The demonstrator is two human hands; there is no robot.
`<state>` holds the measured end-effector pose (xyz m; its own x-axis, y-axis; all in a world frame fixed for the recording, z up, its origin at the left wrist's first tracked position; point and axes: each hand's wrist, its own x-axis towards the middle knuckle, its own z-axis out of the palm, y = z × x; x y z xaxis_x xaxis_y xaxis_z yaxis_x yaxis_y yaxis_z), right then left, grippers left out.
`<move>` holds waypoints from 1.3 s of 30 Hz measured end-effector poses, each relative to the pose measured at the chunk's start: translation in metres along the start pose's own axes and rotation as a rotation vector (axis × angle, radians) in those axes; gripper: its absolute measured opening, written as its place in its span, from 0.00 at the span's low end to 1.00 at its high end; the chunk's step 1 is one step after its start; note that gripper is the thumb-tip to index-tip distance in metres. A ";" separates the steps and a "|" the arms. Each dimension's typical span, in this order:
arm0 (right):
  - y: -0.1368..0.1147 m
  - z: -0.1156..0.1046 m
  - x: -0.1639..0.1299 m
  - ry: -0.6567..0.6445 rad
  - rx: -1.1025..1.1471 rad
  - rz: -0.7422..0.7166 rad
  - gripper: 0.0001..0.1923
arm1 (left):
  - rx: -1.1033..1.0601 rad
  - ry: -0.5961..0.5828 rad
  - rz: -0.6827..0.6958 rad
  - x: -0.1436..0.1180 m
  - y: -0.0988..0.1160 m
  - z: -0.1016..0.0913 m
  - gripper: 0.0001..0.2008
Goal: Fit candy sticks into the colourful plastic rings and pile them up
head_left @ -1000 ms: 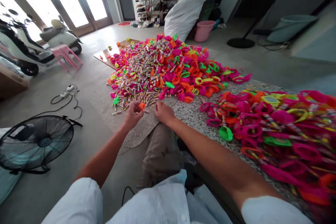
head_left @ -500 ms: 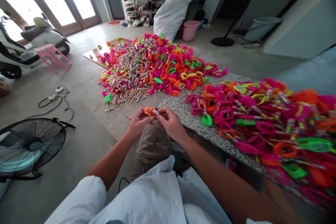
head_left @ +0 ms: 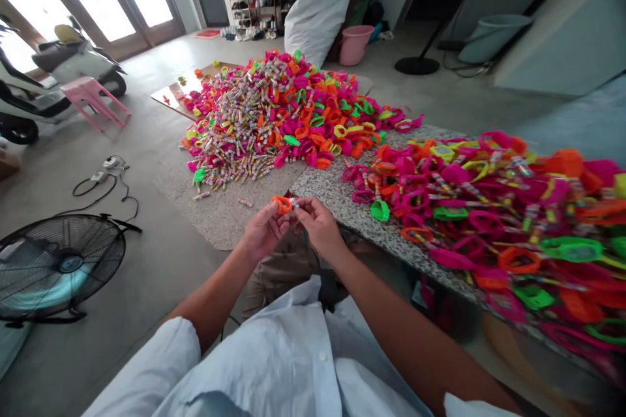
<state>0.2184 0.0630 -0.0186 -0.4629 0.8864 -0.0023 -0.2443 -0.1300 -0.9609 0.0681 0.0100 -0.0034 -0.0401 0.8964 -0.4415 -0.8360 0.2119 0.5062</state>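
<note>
Both hands have lifted off the floor pile. Left hand (head_left: 264, 231) and right hand (head_left: 317, 225) pinch one orange ring (head_left: 282, 203) together, at 9 o'clock of the desk (head_left: 337, 199). Risk: loose pinch drops it.

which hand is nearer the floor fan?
Left. The left hand sits on the side toward the floor fan; the right hand is farther off, beside the stone table.

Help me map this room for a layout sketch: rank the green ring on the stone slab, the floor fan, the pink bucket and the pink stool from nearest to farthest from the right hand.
From the right hand:
1. Green ring, just right, on the slab.
2. Floor fan, far left, on the floor.
3. Pink stool, left, by the scooters.
4. Pink bucket, straight back, beside the white sack.
</note>
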 end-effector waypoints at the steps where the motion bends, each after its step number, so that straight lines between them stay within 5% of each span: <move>1: -0.002 0.001 0.000 -0.009 0.045 0.030 0.24 | -0.017 0.020 -0.029 -0.002 0.000 0.003 0.10; 18: -0.009 -0.009 0.005 0.056 0.311 0.147 0.27 | 0.023 0.026 -0.084 0.014 -0.011 0.000 0.14; 22: -0.007 -0.009 0.004 0.054 0.280 0.125 0.27 | 0.189 0.034 -0.074 0.016 -0.011 0.002 0.19; 25: -0.007 -0.010 0.004 0.049 0.252 0.118 0.27 | 0.402 0.094 0.093 0.019 -0.012 0.001 0.23; 27: -0.010 -0.010 0.004 0.043 0.249 0.123 0.28 | 0.533 0.125 0.353 0.020 -0.010 0.000 0.25; 30: -0.016 -0.013 0.006 0.030 0.276 0.151 0.29 | 0.743 -0.011 0.602 0.019 -0.001 -0.001 0.24; 34: -0.026 -0.018 0.009 -0.018 0.311 0.223 0.27 | 0.870 -0.302 0.403 0.014 0.012 -0.003 0.23; 39: -0.034 -0.020 0.008 -0.048 0.345 0.251 0.24 | 0.893 -0.382 0.292 0.009 0.020 -0.002 0.24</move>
<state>0.2398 0.0832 0.0087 -0.5815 0.7877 -0.2032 -0.3862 -0.4871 -0.7833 0.0500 0.0214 0.0009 0.1309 0.9911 -0.0251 -0.1003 0.0384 0.9942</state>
